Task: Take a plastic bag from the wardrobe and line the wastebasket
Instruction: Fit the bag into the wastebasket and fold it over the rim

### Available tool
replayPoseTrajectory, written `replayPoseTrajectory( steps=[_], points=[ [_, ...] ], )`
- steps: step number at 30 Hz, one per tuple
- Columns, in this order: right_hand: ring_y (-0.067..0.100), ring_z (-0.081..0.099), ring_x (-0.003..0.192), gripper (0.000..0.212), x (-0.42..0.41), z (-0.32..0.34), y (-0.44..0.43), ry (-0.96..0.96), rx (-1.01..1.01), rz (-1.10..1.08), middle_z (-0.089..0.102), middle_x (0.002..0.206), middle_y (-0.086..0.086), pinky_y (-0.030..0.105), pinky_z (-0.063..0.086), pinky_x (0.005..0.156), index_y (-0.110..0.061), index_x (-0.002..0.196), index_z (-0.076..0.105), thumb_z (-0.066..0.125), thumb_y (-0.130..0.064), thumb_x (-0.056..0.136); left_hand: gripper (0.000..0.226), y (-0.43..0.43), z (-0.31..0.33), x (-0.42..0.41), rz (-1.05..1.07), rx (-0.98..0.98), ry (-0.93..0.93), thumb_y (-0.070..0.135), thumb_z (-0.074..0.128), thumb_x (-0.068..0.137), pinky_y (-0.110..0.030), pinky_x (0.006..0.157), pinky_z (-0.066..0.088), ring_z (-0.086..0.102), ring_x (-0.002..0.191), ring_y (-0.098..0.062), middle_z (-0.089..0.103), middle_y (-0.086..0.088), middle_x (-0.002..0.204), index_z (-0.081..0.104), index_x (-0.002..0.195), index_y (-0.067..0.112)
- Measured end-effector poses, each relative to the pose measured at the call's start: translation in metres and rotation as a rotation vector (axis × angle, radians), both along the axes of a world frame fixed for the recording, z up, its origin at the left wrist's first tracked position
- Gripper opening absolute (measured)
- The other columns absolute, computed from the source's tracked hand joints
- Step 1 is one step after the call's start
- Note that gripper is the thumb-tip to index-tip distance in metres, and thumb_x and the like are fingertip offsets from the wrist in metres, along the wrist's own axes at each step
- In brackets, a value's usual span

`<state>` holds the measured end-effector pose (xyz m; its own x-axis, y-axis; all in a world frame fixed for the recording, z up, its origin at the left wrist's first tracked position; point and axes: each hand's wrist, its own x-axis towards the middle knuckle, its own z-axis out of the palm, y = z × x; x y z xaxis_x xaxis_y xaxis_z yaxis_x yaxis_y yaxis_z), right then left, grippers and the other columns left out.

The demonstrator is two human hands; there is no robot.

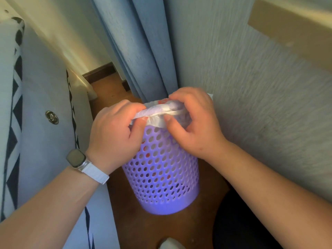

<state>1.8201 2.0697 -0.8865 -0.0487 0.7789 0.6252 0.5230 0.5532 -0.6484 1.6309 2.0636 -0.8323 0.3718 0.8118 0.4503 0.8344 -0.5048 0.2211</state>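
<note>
Here, two hands (left hand (115, 133), right hand (195, 123)), one bag (158, 116), one wastebasket (161, 177).

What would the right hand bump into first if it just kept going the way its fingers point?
Probably the left hand, just past the bag edge the right hand is pinching; depth is uncertain.

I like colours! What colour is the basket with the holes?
The wastebasket is light purple, seen in the head view.

Both forearms are bare with no sleeves showing, the left hand (115, 133) and right hand (195, 123) wear no gloves or rings, and the left wrist carries a watch (76, 157) with a square grey face on a white ribbed strap (95, 172).
</note>
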Motion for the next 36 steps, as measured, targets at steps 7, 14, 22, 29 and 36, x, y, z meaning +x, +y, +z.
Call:
replayPoseTrajectory(
  steps=[7, 14, 22, 29, 36],
  points=[
    [0.023, 0.059, 0.107, 0.036, 0.006, -0.008, 0.009, 0.073, -0.021, -0.035, 0.064, 0.114, 0.006, 0.033, 0.042, 0.098, -0.005, 0.111, 0.066, 0.059, -0.031, 0.087, 0.029, 0.000, 0.003, -0.006, -0.029, 0.012, -0.101, 0.025, 0.045, 0.093, -0.018, 0.060, 0.032, 0.042, 0.067, -0.010, 0.044, 0.008, 0.075, 0.065, 0.089, 0.005],
    [0.023, 0.054, 0.088, 0.023, 0.003, -0.004, 0.004, 0.091, 0.007, -0.117, 0.058, 0.092, 0.002, 0.042, 0.042, 0.081, -0.007, 0.090, 0.061, 0.054, -0.028, 0.088, 0.029, -0.004, 0.002, -0.001, -0.077, 0.019, -0.156, 0.027, 0.047, 0.094, -0.023, 0.062, 0.039, 0.047, 0.072, -0.010, 0.052, 0.004, 0.078, 0.066, 0.093, 0.004],
    [0.031, 0.060, 0.093, 0.024, -0.010, 0.000, -0.010, -0.025, 0.060, -0.177, 0.065, 0.097, 0.008, 0.050, 0.042, 0.085, -0.006, 0.094, 0.064, 0.059, -0.028, 0.087, 0.029, -0.015, 0.005, 0.012, -0.044, 0.079, 0.021, 0.026, 0.053, 0.093, -0.036, 0.075, 0.042, 0.060, 0.086, -0.025, 0.066, -0.006, 0.094, 0.066, 0.113, 0.009],
    [0.025, 0.061, 0.105, 0.032, -0.008, -0.004, -0.004, -0.003, -0.003, -0.078, 0.066, 0.110, 0.005, 0.050, 0.045, 0.094, -0.007, 0.106, 0.066, 0.060, -0.033, 0.087, 0.026, -0.005, 0.001, 0.007, -0.007, -0.029, -0.025, 0.027, 0.046, 0.092, -0.032, 0.064, 0.039, 0.049, 0.072, -0.015, 0.050, 0.006, 0.079, 0.066, 0.096, 0.010],
    [0.018, 0.054, 0.120, 0.038, -0.002, -0.013, 0.004, 0.128, -0.094, -0.048, 0.064, 0.125, 0.008, 0.022, 0.034, 0.108, -0.006, 0.121, 0.065, 0.053, -0.028, 0.092, 0.024, 0.001, 0.001, -0.004, 0.006, -0.026, -0.140, 0.026, 0.048, 0.091, -0.031, 0.065, 0.041, 0.048, 0.076, -0.008, 0.053, 0.007, 0.080, 0.065, 0.092, 0.009]
  ],
)
